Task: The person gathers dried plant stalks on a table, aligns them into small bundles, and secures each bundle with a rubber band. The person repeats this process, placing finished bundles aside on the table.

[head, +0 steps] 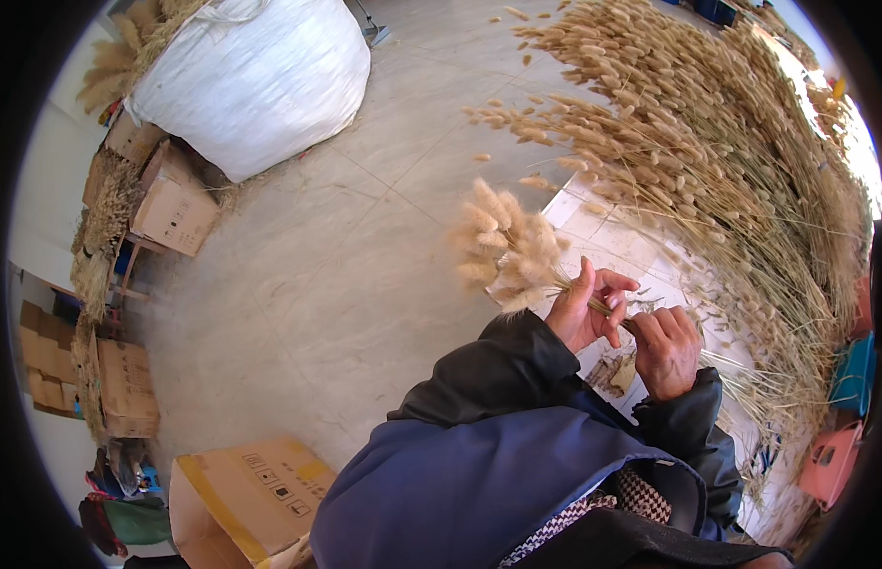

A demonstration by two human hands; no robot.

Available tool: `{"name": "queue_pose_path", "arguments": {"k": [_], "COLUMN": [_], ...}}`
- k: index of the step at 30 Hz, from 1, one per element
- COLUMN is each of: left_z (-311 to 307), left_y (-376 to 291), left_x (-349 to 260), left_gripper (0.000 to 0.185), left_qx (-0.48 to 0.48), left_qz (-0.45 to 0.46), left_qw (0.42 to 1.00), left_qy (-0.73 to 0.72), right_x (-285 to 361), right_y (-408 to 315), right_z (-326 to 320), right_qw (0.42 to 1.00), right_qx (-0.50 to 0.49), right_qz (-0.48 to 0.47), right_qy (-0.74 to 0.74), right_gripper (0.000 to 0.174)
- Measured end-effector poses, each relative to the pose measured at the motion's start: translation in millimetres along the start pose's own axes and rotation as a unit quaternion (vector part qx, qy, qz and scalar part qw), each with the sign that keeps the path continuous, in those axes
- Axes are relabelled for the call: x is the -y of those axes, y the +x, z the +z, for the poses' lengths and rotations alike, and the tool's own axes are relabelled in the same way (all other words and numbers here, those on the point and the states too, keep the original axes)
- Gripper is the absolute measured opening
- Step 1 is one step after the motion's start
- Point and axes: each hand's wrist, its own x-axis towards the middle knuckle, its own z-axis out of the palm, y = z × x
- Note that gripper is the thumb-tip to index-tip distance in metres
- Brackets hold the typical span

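A small bunch of dried bunny-tail grass [508, 242], its fluffy beige heads pointing up and left, lies across my left hand [583, 306]. The thumb and fingers of that hand are around the stems just below the heads. My right hand [668, 348] is closed on the lower end of the same stems, close beside the left. Beneath both hands is a white work surface [643, 267] with scattered stems and loose bits. A large heap of the same dried grass [697, 142] spreads over the right side, heads to the left and stems to the right.
A big white woven sack [249, 85] stands at the upper left. Cardboard boxes [174, 203] line the left side, and an open carton [263, 491] is at the lower left. A pink basket [832, 462] and a blue container [852, 373] are at the right edge.
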Motion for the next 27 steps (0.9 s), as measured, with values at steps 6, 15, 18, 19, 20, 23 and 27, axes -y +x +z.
{"name": "queue_pose_path", "arguments": {"k": [6, 15, 18, 19, 20, 23, 27], "left_z": [5.6, 15.6, 13.2, 12.8, 12.6, 12.8, 13.2], "left_y": [-0.9, 10.9, 11.8, 12.7, 13.7, 18.4, 24.0], "left_x": [14.8, 36.3, 36.6, 36.2, 35.9, 34.3, 32.2], "left_gripper": [0.059, 0.060, 0.058, 0.058, 0.058, 0.056, 0.055], "left_qx": [-0.087, -0.092, -0.085, -0.083, -0.080, -0.071, -0.063], "left_qz": [-0.008, -0.004, -0.006, -0.005, -0.006, -0.007, -0.006], "left_qw": [0.993, 0.990, 0.990, 0.990, 0.990, 0.991, 0.992], "left_qy": [0.077, 0.106, 0.112, 0.113, 0.113, 0.117, 0.109], "right_x": [6.6, 46.6, 51.2, 51.3, 51.2, 50.6, 52.5], "right_y": [23.3, 99.8, 105.7, 106.3, 106.0, 106.2, 108.9], "right_z": [-17.9, -40.0, -39.4, -40.0, -40.8, -42.1, -38.1], "right_qw": [0.992, 0.976, 0.981, 0.982, 0.982, 0.985, 0.981], "right_qx": [0.045, -0.017, 0.041, 0.065, 0.061, 0.067, 0.059], "right_qz": [0.022, -0.085, -0.062, -0.046, -0.044, -0.060, -0.091], "right_qy": [0.117, 0.200, 0.179, 0.170, 0.172, 0.149, 0.158], "right_gripper": [0.011, 0.012, 0.011, 0.012, 0.013, 0.013, 0.011]}}
